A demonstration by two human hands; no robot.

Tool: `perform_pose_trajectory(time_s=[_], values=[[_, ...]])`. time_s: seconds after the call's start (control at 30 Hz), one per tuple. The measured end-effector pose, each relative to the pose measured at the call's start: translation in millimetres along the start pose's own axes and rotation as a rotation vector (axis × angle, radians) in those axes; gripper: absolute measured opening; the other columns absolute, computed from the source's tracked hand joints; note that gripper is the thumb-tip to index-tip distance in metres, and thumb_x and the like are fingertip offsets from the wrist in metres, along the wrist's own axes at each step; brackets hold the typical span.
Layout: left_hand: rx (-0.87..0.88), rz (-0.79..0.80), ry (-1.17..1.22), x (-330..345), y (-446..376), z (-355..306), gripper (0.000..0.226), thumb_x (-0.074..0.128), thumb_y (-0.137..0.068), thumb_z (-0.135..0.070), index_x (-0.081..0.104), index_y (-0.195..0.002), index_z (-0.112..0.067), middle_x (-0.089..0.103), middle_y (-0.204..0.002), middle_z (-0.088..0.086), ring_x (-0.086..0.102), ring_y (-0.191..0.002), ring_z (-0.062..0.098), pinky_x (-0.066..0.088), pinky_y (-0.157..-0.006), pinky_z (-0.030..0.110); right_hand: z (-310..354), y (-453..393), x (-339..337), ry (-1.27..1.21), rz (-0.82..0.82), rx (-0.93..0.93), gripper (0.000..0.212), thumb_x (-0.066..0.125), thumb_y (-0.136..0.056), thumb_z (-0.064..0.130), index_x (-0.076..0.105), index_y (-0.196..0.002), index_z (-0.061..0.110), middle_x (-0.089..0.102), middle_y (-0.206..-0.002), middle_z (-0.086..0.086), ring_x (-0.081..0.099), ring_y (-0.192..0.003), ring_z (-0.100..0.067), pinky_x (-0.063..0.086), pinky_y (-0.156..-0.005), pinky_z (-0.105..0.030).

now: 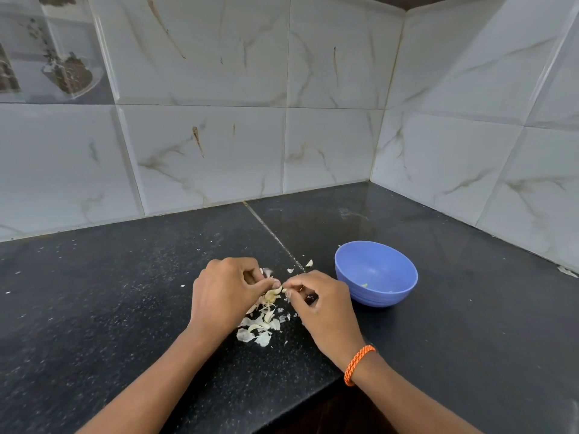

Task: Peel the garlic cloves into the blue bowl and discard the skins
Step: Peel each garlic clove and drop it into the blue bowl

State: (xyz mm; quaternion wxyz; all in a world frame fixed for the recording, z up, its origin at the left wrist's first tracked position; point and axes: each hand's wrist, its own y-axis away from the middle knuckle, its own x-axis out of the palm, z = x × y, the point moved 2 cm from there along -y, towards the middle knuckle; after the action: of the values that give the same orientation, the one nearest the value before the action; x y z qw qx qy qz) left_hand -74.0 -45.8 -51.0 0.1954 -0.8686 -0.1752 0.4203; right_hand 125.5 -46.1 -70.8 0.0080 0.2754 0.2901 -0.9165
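Garlic cloves sit pinched between the fingers of the left hand and right hand, above loose skins on the black speckled counter. Blue bowl stands just right, near the tiled corner walls; the counter's front edge runs beneath the forearms.

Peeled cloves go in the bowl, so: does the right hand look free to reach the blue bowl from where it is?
Probably yes: the blue bowl stands just beside the right hand, with bare countertop between them.
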Motion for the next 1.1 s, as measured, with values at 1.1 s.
perform_pose_trajectory(time_s=[1.1], values=[[-0.015, 0.060, 0.119, 9, 1, 5, 0.023, 0.072, -0.098, -0.030, 0.079, -0.112, -0.048, 0.075, -0.082, -0.023, 0.068, -0.078, 0.000, 0.051, -0.066, 0.025, 9, -12, 14, 0.567, 0.265, -0.338, 0.018, 0.069, -0.091, 0.007, 0.080, -0.087, 0.022, 0.065, -0.076, 0.007, 0.049, -0.090, -0.012, 0.047, -0.062, -0.030]])
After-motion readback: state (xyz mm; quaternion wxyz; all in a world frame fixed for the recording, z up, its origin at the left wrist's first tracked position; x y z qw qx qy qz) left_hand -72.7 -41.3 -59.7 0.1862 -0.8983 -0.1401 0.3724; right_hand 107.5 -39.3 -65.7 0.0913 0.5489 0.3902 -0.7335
